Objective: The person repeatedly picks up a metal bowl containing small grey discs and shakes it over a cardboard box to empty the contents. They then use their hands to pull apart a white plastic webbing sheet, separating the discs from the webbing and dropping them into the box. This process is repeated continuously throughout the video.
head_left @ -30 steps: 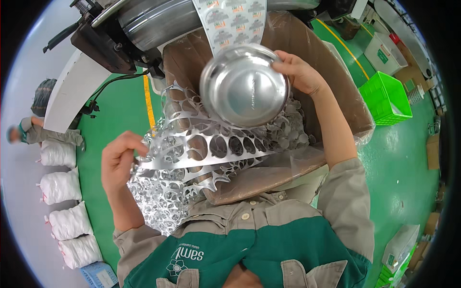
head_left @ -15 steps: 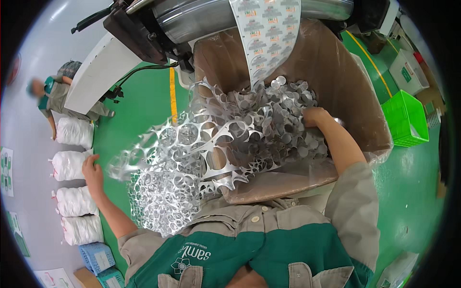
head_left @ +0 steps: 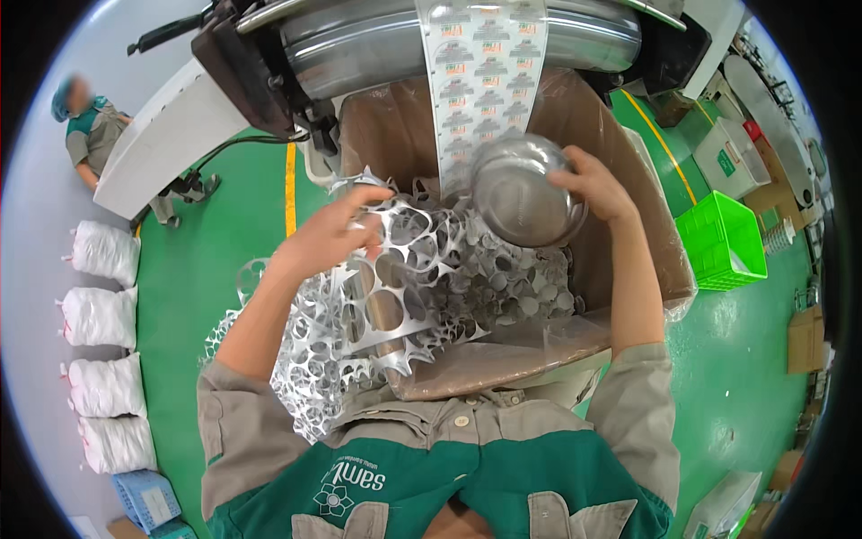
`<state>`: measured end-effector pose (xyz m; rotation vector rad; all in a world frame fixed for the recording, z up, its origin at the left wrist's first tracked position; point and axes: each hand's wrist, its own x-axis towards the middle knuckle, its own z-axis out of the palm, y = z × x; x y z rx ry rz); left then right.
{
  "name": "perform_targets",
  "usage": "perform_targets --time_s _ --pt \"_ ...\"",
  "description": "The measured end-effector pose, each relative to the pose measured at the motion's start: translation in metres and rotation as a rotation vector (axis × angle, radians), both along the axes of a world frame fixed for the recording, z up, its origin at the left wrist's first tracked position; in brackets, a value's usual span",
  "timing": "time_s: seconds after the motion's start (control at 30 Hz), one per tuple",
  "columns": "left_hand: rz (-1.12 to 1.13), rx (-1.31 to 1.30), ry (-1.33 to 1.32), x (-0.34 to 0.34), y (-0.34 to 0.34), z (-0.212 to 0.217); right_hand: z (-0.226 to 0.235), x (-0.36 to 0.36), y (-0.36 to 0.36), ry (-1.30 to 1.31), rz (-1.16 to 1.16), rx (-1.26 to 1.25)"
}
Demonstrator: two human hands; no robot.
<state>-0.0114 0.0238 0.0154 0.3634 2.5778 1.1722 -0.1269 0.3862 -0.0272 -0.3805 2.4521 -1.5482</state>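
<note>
Nearest the body, over the near rim of the cardboard box [head_left: 539, 346], a punched foil web [head_left: 395, 296] is pinched by the left hand [head_left: 337, 235], its long axis trailing down past that rim. Deeper in the box, which is heaped with the same punched scrap, a steel bowl [head_left: 521, 193] is gripped at its rim by the right hand [head_left: 597, 184], just right of the web and below a printed strip [head_left: 480, 81] hanging behind the box

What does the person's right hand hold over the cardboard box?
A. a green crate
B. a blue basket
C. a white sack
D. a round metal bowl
D: the right hand grips the rim of a round metal bowl above the cardboard box, while the left hand holds the punched foil sheet.
</note>
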Motion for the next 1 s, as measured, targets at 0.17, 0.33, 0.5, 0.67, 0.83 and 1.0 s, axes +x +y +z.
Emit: perform_targets --time_s 0.17,0.33,0.5,0.67,0.83,1.0 --pt "0.365 0.556 -0.243 0.009 -0.010 -0.004 -0.039 -0.002 -0.018 -0.513 0.237 -1.299" --pt "0.468 0.554 -0.193 0.034 -0.014 0.030 -0.164 -0.011 -0.048 -0.001 0.188 0.907" --pt "0.199 -0.013 0.024 0.047 -0.038 0.006 -0.159 -0.006 0.003 -0.236 0.755 1.437" --pt "0.148 -0.045 0.041 0.040 -0.035 -0.045 -0.039 -0.019 0.000 -0.261 0.481 0.142" --pt "0.585 0.753 -0.279 0.043 -0.023 -0.039 -0.029 -0.017 -0.017 -0.440 0.228 -1.369" --pt "0.146 -0.075 0.321 0.044 -0.045 -0.049 -0.157 -0.040 0.004 -0.518 -0.138 0.299"
